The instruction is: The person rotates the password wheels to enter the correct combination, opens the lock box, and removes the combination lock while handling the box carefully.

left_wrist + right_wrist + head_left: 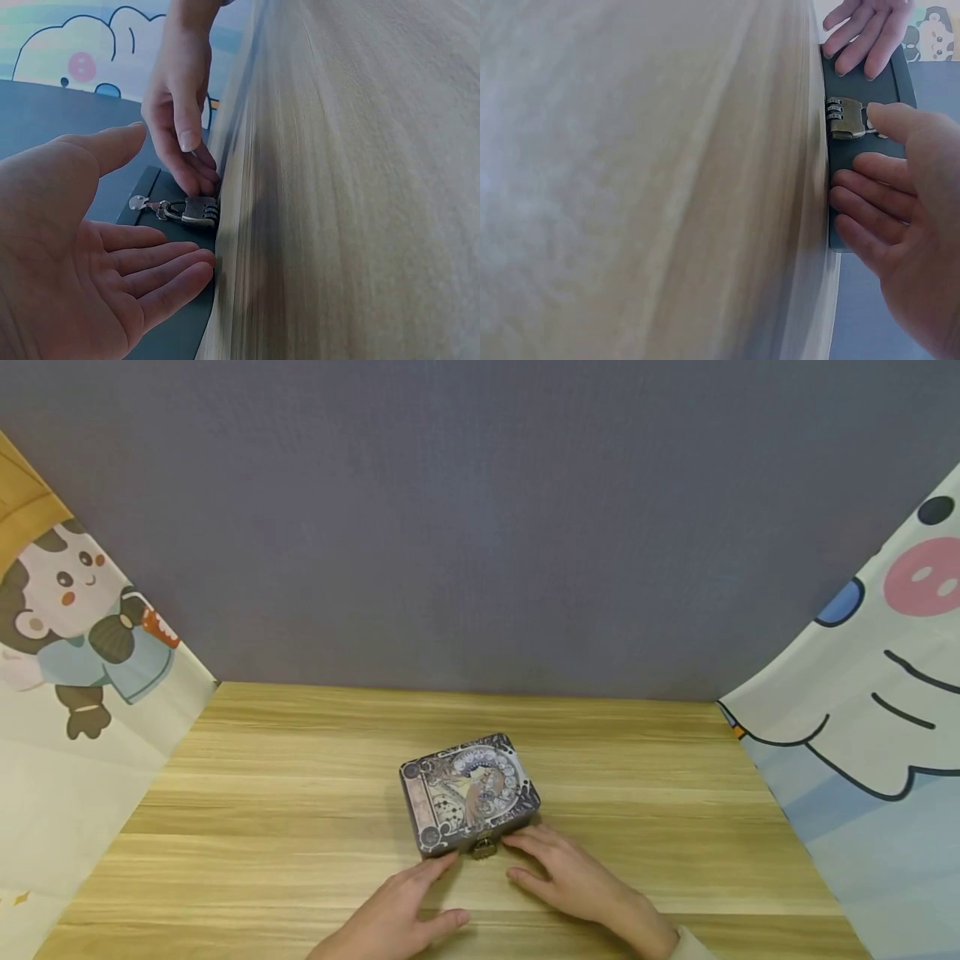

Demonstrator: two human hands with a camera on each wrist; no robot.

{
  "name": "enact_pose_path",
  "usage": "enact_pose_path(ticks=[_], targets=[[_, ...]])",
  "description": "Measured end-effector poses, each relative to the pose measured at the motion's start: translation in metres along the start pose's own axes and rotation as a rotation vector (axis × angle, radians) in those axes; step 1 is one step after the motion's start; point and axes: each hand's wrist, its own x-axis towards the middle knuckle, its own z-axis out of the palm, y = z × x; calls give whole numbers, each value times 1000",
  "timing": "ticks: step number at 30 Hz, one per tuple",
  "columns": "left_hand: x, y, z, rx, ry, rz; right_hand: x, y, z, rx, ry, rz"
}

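Grey wall (480, 527) at the back, cartoon-printed cloth (862, 718) to either side. Wooden table (300, 760) beneath. Decorated box (472, 793) sits on it just beyond both hands, lid down, slightly askew. Small metal combination lock (484, 849) hangs at its front, between the hands. Left hand (397, 910): relaxed, fingers extended, tips by the box front, thumb spread away. Right hand (573, 877): also loose, fingertips by the front on the lock's other side. Touching or merely close: cannot tell. Pale sleeve (690, 946) behind the right hand.
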Motion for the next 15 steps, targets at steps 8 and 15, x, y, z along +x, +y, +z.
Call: enact_pose_path(ticks=[8,15], targets=[[2,1,1,14,7,7,1,1,1,2,2,-9],[3,1,3,29,13,8,1,2,2,-5,12,-26]])
